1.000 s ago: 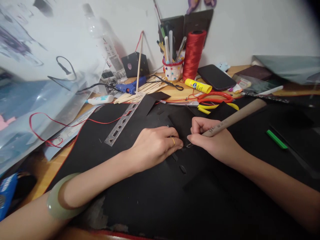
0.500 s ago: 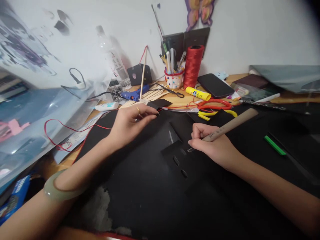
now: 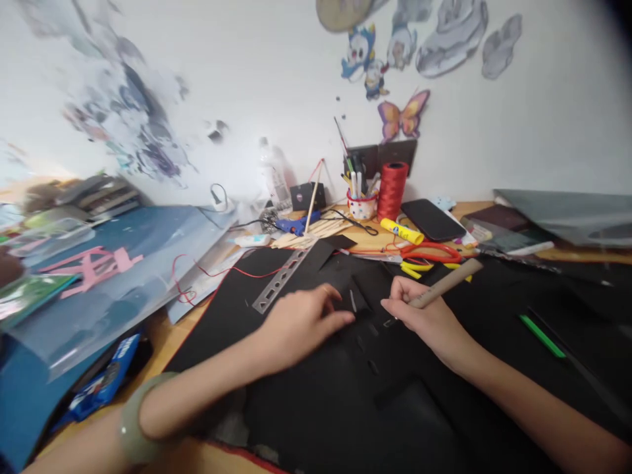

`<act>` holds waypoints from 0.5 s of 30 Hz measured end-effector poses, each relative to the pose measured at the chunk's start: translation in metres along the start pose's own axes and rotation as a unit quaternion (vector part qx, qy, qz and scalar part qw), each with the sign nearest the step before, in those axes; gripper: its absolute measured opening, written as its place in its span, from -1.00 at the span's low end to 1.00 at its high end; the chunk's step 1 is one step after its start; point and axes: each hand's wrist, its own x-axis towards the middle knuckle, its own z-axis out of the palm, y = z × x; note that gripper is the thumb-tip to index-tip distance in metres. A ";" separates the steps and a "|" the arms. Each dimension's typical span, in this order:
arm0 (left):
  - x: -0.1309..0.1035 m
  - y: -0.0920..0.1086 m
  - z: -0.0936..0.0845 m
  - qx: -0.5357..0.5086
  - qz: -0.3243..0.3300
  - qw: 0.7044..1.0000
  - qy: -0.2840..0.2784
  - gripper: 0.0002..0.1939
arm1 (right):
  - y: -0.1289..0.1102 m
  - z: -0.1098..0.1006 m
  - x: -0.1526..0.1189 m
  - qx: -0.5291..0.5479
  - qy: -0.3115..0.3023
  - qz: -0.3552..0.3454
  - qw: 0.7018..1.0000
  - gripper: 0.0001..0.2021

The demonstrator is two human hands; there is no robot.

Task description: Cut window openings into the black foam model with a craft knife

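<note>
Tip of the beige pen-shaped tool (image 3: pixel 447 283) hidden at the right hand's (image 3: pixel 427 319) fingers; what it touches, can't tell. Right hand closed in a tight pinch round the barrel, over the black mat (image 3: pixel 296 415), beside a thin small outline. Left hand (image 3: pixel 299 322) half open, thumb apart from curled fingers, nothing seen in it; undersides of fingers hidden. Black card (image 3: pixel 364 294) between hands, edges hard to make out, black on black. Both forearms cut off by frame; wall drawings at left blurred.

Mat has red edging, lies on wooden table (image 3: pixel 190 332). Stencil ruler (image 3: pixel 281 280) beyond left hand, green strip (image 3: pixel 542 336) at right. Behind: blue glue gun (image 3: pixel 296 224), pen cup (image 3: pixel 361 207) beside red spool (image 3: pixel 392 191), yellow glue stick (image 3: pixel 402 231), phone (image 3: pixel 433 220). Butterfly (image 3: pixel 403 118) on white wall.

Versus 0.5 s ago: left hand back from far side, nearer right hand, ruler uncovered; more wall in view. Right hand still gripping tool.
</note>
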 end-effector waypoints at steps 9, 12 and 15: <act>-0.007 0.013 0.028 -0.144 -0.052 0.988 -0.020 -0.61 | -0.031 -0.043 0.000 0.003 0.127 -0.033 0.991 -0.70; -0.004 0.018 0.027 -0.261 -0.053 0.962 -0.054 -0.83 | -0.043 -0.072 0.001 -0.052 0.130 -0.046 0.989 -0.91; 0.000 0.026 0.027 -0.379 -0.053 0.918 -0.103 -0.87 | -0.044 -0.095 0.005 -0.067 0.168 -0.001 0.983 -0.83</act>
